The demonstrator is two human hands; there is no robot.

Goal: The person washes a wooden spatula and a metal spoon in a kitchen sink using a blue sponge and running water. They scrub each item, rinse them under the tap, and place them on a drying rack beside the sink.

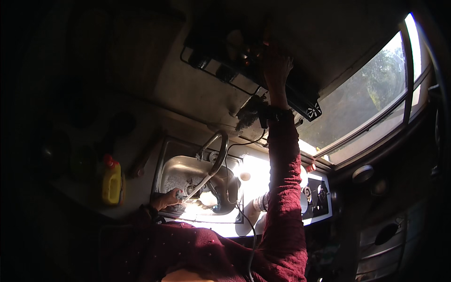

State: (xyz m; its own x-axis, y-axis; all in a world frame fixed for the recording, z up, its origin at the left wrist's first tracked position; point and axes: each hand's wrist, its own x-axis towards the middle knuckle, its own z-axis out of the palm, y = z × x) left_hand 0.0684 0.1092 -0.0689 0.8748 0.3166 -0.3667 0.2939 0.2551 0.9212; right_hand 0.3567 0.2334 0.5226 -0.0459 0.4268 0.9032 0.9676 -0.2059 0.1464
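My right hand (pixel 278 68) is raised to a dark wall rack (pixel 243 72) above the sink. Its fingers are lost in shadow, so what it touches cannot be made out. Down at the left side of the metal sink (pixel 172 169), my left hand (pixel 167 199) is by the lower end of a pale stream (pixel 197 188), which looks like water. That stream comes from the curved faucet (pixel 223 144). A dark, unclear shape lies at the left fingers; whether they grip it is not visible. Inside the basin there is a brightly lit pale item (pixel 208 198).
A yellow bottle with a red cap (pixel 112 185) stands left of the sink. A cable (pixel 252 225) runs past the sink's right side. Beyond my right arm are a stove (pixel 317 197) and a window (pixel 366 88). Sunlight glares on the counter (pixel 255 172).
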